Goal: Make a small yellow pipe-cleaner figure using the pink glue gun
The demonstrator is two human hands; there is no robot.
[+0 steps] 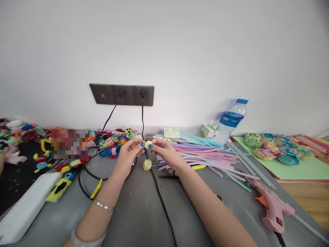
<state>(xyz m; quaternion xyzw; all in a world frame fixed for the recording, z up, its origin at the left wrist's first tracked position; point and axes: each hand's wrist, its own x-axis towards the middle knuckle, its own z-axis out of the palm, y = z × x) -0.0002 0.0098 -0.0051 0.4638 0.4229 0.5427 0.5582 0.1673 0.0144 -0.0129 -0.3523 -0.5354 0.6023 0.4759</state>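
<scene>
Between the fingertips of both hands is a small round pale-yellow piece (pixel 148 144), too small for me to tell its exact kind. My left hand (pixel 130 152) pinches it from one side, fingers closed. From the other side my right hand (pixel 163 150) pinches it with thumb and forefinger. Just below them on the grey table lies a fluffy pale-yellow ball (pixel 147 165), touched by neither hand. A black-handled tool (pixel 168 176) lies partly hidden behind my right wrist. Several pastel pipe cleaners (pixel 205 152) are spread to the right of my hands.
A pink glue gun (pixel 276 209) lies front right, near clear glue sticks (pixel 241 161). A water bottle (pixel 232 120) leans against the wall. Black cables (pixel 160 195) cross the table. Left are a white box (pixel 31 206) and colourful fuzzy figures (pixel 61 187); right, crinkled bundles (pixel 289 157) on green paper.
</scene>
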